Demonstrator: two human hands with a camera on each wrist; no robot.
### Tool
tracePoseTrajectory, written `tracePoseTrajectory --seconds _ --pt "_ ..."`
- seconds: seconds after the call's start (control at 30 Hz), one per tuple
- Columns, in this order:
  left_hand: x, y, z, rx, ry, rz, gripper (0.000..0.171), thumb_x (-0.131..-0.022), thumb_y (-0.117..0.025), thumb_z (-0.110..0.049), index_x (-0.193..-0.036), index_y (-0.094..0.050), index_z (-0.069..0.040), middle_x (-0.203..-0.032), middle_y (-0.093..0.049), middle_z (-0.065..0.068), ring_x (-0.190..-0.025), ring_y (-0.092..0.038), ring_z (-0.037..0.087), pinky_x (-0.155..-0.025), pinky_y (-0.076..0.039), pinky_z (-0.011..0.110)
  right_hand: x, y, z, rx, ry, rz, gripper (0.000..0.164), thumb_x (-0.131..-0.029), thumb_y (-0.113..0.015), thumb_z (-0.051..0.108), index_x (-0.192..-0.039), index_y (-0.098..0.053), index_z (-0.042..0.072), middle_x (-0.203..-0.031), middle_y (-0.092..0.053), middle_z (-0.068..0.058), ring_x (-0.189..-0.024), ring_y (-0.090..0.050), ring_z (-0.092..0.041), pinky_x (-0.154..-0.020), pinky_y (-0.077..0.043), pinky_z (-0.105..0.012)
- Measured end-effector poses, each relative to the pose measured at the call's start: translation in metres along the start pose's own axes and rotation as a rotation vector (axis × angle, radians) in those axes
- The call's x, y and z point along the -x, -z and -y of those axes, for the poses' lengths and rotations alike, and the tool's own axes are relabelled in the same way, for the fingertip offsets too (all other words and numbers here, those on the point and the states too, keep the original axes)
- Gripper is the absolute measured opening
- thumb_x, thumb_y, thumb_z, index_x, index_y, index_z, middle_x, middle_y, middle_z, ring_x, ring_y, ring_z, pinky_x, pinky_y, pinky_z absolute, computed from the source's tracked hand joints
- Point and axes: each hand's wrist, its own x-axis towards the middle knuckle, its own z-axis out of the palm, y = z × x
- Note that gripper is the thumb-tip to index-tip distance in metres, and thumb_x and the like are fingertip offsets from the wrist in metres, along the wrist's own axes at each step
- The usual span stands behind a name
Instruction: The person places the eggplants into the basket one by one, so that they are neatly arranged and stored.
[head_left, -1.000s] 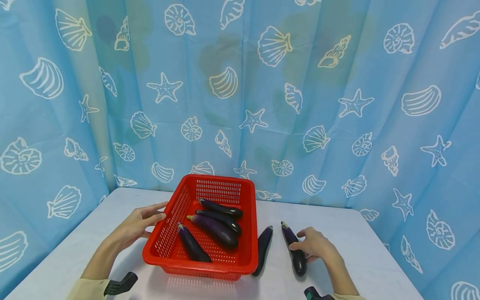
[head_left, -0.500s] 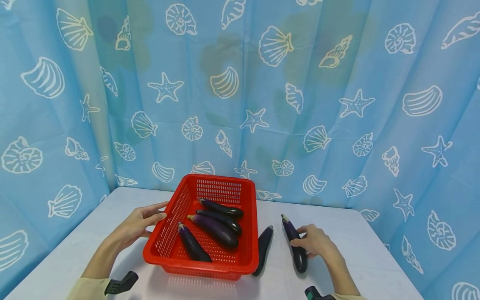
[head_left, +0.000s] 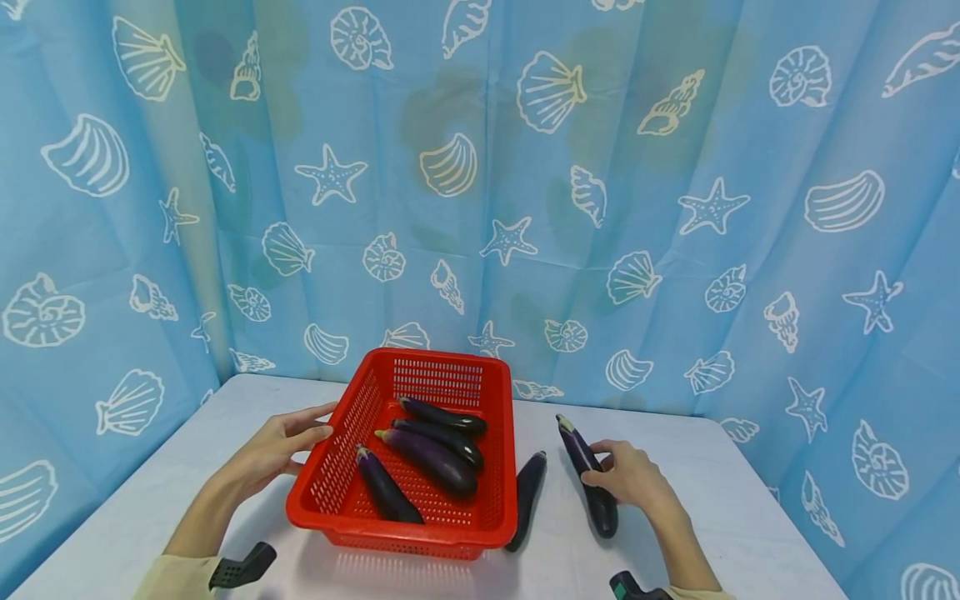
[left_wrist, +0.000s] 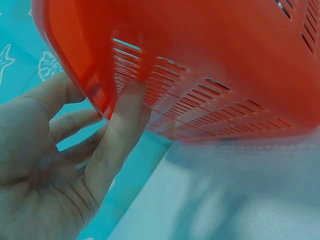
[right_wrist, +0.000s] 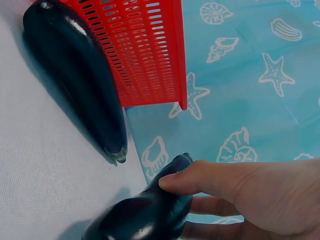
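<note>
Left hand (head_left: 272,450) at the red basket (head_left: 401,535), gripping its left rim loosely; the wrist view shows one digit crossing the slotted outer wall below the lip, another meeting the edge higher up. Right hand (head_left: 630,477) grasps a dark purple eggplant (head_left: 600,504) right of the basket, thumb on the near side, fingers on the far; stem end points away and slightly left, blunt end toward the person. Cannot tell whether it touches the table (head_left: 675,437). Between it and the basket, a loose eggplant (head_left: 529,500) lies on the white surface, just beside the basket's right wall, stem end away. Inside the basket, four more: a far eggplant (head_left: 444,416), a middle eggplant (head_left: 442,442) and a thick eggplant (head_left: 432,464) lie close together on a slant; a near-left eggplant (head_left: 386,487) sits apart. Blue shell-print curtain (head_left: 480,208) hangs behind.
</note>
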Motion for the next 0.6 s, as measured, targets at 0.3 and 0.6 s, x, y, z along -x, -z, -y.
tracePoseTrajectory --seconds 0.3,0.6 --pt "0.000 0.001 0.001 -0.001 -0.001 -0.003 0.071 -0.094 -0.063 -0.039 -0.154 -0.034 -0.015 -0.143 -0.052 0.023 -0.112 -0.065 0.025 -0.080 -0.060 0.048 0.003 0.003 0.007 0.070 0.081 -0.076 0.058 -0.083 -0.076 0.023 -0.134 -0.057 0.005 -0.105 -0.070 -0.013 -0.077 -0.063 -0.017 -0.064 -0.053 -0.035" --pt "0.000 0.001 0.001 0.006 -0.002 0.001 0.070 -0.094 -0.063 -0.038 -0.154 -0.034 -0.015 -0.142 -0.052 0.023 -0.111 -0.065 0.026 -0.080 -0.060 0.048 0.006 0.006 0.013 0.056 0.142 -0.099 0.055 -0.083 -0.076 0.018 -0.134 -0.058 0.007 -0.107 -0.070 -0.012 -0.079 -0.063 -0.016 -0.061 -0.053 -0.034"
